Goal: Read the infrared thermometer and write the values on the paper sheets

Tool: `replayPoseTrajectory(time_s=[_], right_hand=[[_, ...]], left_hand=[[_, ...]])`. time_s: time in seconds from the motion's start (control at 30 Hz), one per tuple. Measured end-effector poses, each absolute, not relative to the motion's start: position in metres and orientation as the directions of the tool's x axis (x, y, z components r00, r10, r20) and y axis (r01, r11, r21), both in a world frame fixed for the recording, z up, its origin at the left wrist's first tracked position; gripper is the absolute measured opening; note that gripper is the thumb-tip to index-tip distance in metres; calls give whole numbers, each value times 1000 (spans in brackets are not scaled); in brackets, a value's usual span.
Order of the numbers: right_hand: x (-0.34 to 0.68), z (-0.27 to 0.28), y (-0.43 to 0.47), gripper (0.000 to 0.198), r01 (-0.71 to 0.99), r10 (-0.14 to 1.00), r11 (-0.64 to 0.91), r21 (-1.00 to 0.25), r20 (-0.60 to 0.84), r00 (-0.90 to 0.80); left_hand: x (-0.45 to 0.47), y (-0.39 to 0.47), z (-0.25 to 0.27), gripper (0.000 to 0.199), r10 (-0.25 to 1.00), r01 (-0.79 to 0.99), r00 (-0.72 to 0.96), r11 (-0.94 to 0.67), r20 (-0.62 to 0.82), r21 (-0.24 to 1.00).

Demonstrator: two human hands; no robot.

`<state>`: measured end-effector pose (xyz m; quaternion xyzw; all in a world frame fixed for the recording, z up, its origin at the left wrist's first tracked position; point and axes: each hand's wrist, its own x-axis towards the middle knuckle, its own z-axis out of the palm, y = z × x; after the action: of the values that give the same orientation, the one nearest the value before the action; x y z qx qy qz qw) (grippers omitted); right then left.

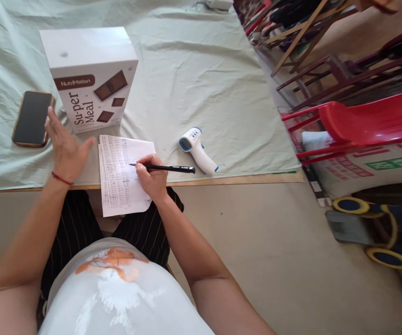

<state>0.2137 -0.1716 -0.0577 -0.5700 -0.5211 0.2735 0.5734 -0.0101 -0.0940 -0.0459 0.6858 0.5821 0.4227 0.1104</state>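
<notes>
My right hand grips a black pen, its tip at the written sheets of paper. These sheets hang partly over the table's front edge, and rows of handwriting cover their left side. My left hand is raised with its fingers apart and nothing in it, between the paper and a smartphone with a dark screen. A white box printed "Super Meal" stands upright behind the paper. To the right of the pen lies a white and blue infrared thermometer.
A pale green cloth with wrinkles covers the table. On the right are a red plastic chair, a printed white sack and a yellow and blue wheeled thing. Wooden folding frames stand at the upper right.
</notes>
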Motion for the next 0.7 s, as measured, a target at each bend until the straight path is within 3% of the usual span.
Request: replayPoseTrajectory(time_s=[0.03,0.1,0.17,0.23,0.33,0.47,0.7], right_hand=[[214,-58,-172,12,274,907,199,-941,283,313],[214,-59,-171,12,267,907,191,-945,273,319],[214,-60,-171,12,272,910,184,-945,268,317],[215,-60,-171,12,290,911,181,-940,271,310],[216,-60,-172,11,306,914,180,-935,274,299],[215,-56,-173,11,289,930,200,-936,274,245],[203,-51,-154,12,193,948,168,-967,212,236]], left_hand=[[-2,-109,-44,116,852,739,-34,-331,523,587],[13,-130,-41,93,839,761,70,-395,540,515],[26,-132,-40,57,874,777,207,-421,440,469],[34,-121,-42,40,895,798,329,-434,302,418],[40,-99,-46,38,911,837,355,-409,208,363],[39,-87,-46,21,930,859,288,-357,230,368],[27,-77,-29,29,906,854,279,-386,317,349]])
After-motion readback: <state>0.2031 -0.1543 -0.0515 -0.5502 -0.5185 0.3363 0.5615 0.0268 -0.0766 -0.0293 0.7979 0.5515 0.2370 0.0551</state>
